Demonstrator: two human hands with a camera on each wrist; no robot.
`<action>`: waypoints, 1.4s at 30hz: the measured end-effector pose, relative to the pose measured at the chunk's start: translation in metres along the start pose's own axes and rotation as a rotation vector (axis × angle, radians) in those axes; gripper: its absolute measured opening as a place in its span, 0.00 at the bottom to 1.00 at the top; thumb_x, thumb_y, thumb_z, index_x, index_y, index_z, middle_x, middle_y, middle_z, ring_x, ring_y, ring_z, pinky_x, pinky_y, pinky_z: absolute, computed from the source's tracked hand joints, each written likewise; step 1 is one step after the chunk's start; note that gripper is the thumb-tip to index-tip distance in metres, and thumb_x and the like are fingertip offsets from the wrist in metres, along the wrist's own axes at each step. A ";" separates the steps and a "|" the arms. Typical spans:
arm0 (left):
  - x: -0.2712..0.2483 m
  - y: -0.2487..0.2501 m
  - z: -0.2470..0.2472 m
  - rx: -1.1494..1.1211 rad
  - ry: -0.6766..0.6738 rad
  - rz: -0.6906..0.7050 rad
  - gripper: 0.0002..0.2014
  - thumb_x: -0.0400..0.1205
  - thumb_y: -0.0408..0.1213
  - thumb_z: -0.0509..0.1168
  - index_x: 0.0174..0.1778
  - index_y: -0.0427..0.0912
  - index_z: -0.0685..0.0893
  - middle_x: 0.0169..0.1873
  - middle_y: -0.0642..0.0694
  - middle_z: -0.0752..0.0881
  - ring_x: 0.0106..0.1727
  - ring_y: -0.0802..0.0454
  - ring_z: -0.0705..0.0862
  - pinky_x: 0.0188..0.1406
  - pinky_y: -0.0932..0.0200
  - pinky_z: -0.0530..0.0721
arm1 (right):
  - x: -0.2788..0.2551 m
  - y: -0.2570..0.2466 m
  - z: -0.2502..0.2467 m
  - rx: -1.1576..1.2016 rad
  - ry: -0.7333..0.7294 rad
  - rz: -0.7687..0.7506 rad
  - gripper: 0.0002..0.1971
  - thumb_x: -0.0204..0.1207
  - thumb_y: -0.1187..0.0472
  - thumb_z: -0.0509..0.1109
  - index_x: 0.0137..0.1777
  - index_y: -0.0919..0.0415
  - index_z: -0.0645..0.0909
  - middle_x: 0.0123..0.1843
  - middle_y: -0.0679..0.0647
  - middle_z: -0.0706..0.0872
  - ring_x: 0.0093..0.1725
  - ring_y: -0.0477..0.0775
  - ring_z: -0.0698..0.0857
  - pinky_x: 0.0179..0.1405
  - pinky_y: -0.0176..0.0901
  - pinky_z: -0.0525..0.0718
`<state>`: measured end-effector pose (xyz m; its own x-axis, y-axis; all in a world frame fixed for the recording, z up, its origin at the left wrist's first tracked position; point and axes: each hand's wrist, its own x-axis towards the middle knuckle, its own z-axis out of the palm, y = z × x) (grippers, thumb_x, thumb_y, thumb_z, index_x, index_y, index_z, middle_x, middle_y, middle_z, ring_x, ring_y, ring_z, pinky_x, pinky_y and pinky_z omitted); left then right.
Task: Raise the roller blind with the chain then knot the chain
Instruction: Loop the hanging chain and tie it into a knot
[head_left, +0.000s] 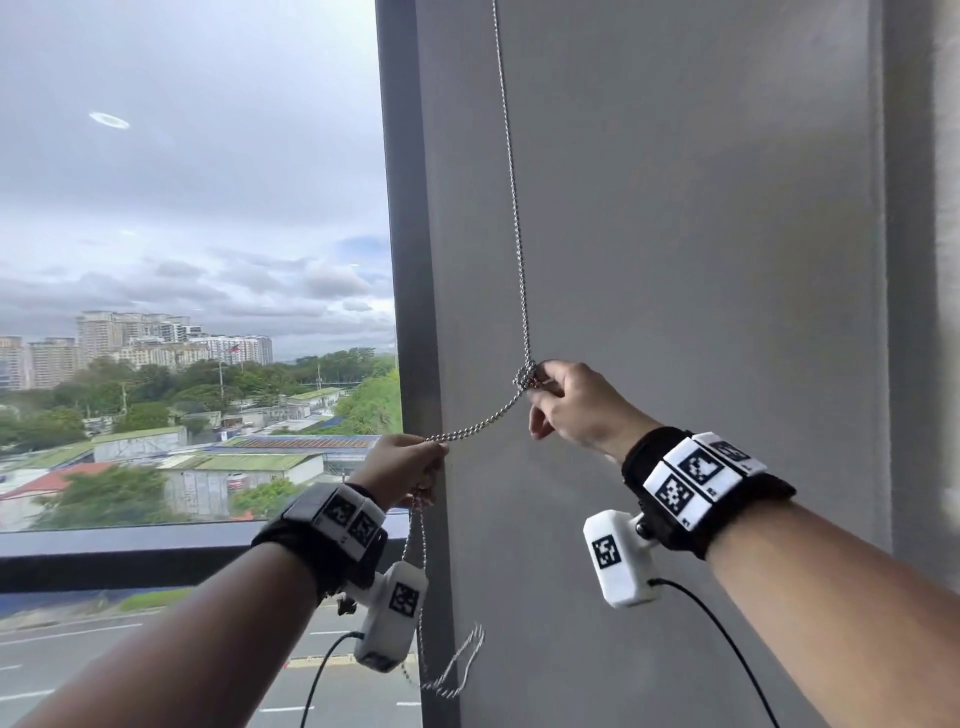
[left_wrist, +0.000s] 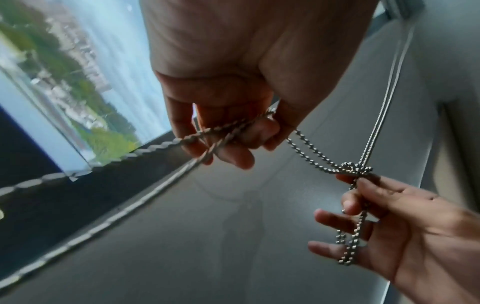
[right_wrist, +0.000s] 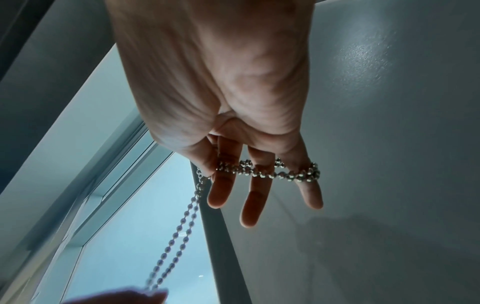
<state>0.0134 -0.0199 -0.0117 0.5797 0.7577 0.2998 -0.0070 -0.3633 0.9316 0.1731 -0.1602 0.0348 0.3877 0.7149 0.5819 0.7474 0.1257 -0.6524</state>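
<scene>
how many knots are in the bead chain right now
1. A single knot sits where the doubled bead chain hangs down along the grey wall, right at the right hand. The left hand pulls the strands leading out of it. Chain inside the hands is hidden.

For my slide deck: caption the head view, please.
Left hand pulls the bead chain taut while right hand pinches the forming knot.

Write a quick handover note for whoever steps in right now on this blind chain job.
Left hand: grips the doubled chain below the knot, pulling it sideways.
Right hand: pinches at the knot, a short loop draped across its fingers.
Done: window glass uncovered; knot formed.
Left: snug the knot, then release both grips. The slack tail hangs below the left hand.
</scene>
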 end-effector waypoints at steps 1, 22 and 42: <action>-0.003 0.004 0.004 -0.078 -0.052 -0.013 0.13 0.78 0.31 0.65 0.27 0.38 0.76 0.17 0.44 0.71 0.14 0.52 0.71 0.19 0.63 0.78 | 0.000 -0.002 0.002 0.011 -0.010 -0.004 0.07 0.83 0.63 0.63 0.55 0.57 0.82 0.30 0.53 0.88 0.33 0.57 0.89 0.52 0.59 0.90; -0.008 0.002 0.043 -0.486 -0.056 0.190 0.13 0.82 0.36 0.61 0.35 0.34 0.84 0.22 0.47 0.73 0.16 0.59 0.63 0.17 0.66 0.60 | -0.001 -0.039 -0.011 0.030 -0.014 -0.150 0.11 0.74 0.67 0.70 0.53 0.56 0.86 0.31 0.46 0.77 0.30 0.46 0.75 0.35 0.38 0.76; -0.020 0.022 0.057 -0.592 -0.037 0.231 0.10 0.81 0.44 0.64 0.47 0.43 0.87 0.19 0.53 0.64 0.16 0.59 0.58 0.16 0.69 0.54 | 0.017 -0.044 -0.010 -0.062 -0.029 -0.261 0.08 0.75 0.68 0.74 0.50 0.55 0.85 0.39 0.50 0.87 0.39 0.46 0.85 0.44 0.35 0.82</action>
<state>0.0478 -0.0740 -0.0086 0.5372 0.6725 0.5091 -0.5782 -0.1459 0.8028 0.1523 -0.1601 0.0783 0.1623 0.6830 0.7121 0.8520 0.2671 -0.4504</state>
